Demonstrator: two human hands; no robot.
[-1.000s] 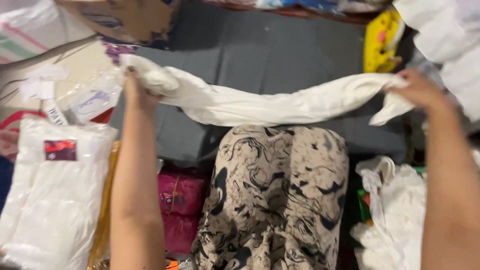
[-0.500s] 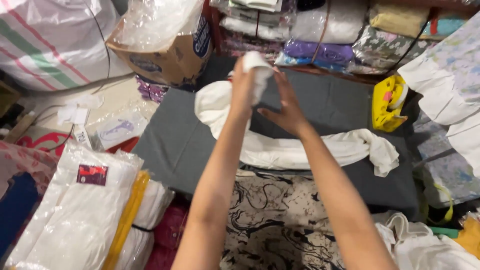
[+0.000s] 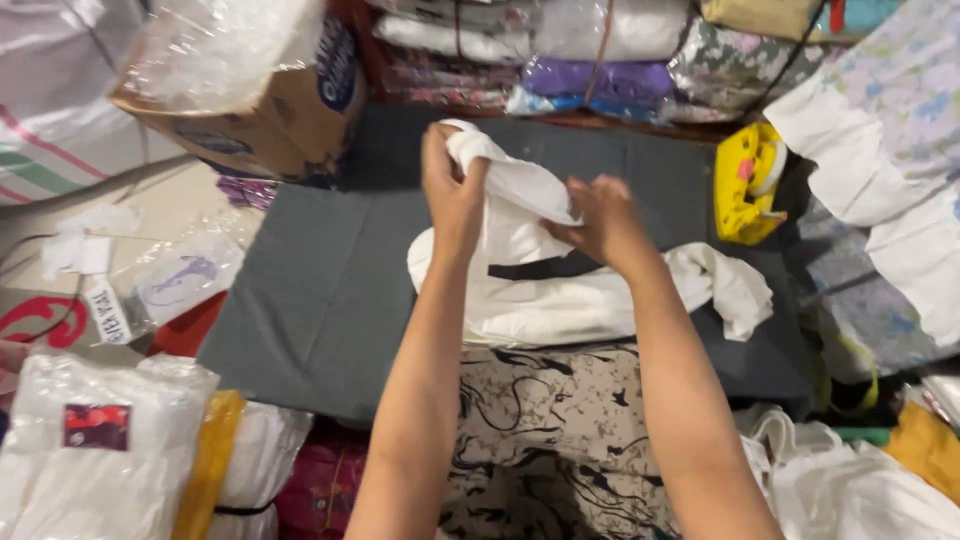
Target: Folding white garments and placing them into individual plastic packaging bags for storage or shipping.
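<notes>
Head view is showing you working over a dark grey pad (image 3: 330, 300) that is serving as your flat surface, with both arms reaching forward from above your patterned lap (image 3: 560, 440). Your left hand (image 3: 452, 190) is closing around the bunched top end of a white cloth (image 3: 520, 290), lifting that end clear of the pad, while your right hand (image 3: 600, 225) is pinching the same cloth just beside it, a little lower. Holding the two grips this close together is letting the fabric double over between them, and the rest of the cloth is lying slack on the pad, its far end trailing off to your right, so the pad is carrying the weight while you are handling only the gathered part.

Around the pad, things are sitting within arm's reach: a cardboard box (image 3: 270, 100) stuffed with clear plastic at the far left corner, wrapped fabric bundles (image 3: 600, 60) stacked along the far edge, a yellow object (image 3: 748, 182) to the right, and bagged white packs (image 3: 95, 450) near your left knee. More loose white cloth (image 3: 860, 480) is heaped by your right side, near enough to pick from without shifting.
</notes>
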